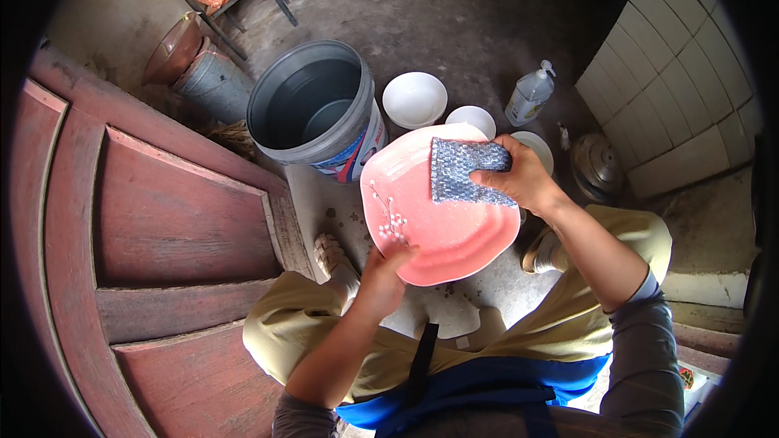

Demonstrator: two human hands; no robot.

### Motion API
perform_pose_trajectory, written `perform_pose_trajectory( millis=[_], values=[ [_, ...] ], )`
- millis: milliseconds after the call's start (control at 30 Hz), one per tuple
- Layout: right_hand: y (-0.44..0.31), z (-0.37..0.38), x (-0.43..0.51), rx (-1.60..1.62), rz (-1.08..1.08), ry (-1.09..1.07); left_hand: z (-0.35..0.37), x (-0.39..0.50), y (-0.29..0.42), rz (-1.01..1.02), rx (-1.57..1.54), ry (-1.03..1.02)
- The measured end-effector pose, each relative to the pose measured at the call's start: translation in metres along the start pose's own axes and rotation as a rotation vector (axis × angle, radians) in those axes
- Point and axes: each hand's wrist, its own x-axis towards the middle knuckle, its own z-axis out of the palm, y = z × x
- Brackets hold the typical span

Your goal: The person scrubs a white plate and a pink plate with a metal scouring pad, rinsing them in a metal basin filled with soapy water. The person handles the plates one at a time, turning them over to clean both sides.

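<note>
A pink plate (pixel 420 225) with a white blossom pattern is held up over the floor between my knees. My left hand (pixel 384 280) grips its lower left rim, thumb on the upper face and the other fingers hidden beneath. In my right hand (pixel 522 177) is a blue-and-white woven scouring sponge (pixel 462 164), pinched between thumb and fingers. The sponge lies over the upper right part of the plate, apparently against its face. Just beyond the plate, a white bowl (pixel 415 100) and a smaller white bowl (pixel 472 118) stand on the floor. Another pale dish (pixel 537 149) is partly covered by my right hand.
A large bucket (pixel 310 155) holding water stands ahead on the left. To the right are a pump bottle (pixel 529 97) and a round metal lid (pixel 597 161) near the tiled wall (pixel 675 85). A red wooden door (pixel 182 213) borders my left side. Behind the bucket is a metal pail (pixel 214 85).
</note>
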Motion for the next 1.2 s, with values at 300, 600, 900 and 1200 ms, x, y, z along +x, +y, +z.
perform_pose_trajectory(
  millis=[300, 600, 900, 1200],
  values=[
    [0.0, 0.0, -0.013, -0.299, -0.062, -0.124, -0.006, 0.008, 0.01, 0.057, 0.293, 0.041],
    [-0.019, 0.028, -0.008, -0.66, -0.226, -0.001, -0.008, 0.015, -0.008, 0.013, 0.573, -0.118],
    [-0.022, 0.014, 0.015, -0.747, -0.132, 0.013, -0.006, 0.011, -0.004, 0.071, 0.438, -0.033],
    [-0.022, -0.01, 0.013, -0.713, -0.052, -0.083, 0.001, 0.008, -0.002, 0.037, 0.369, -0.041]
  ],
)
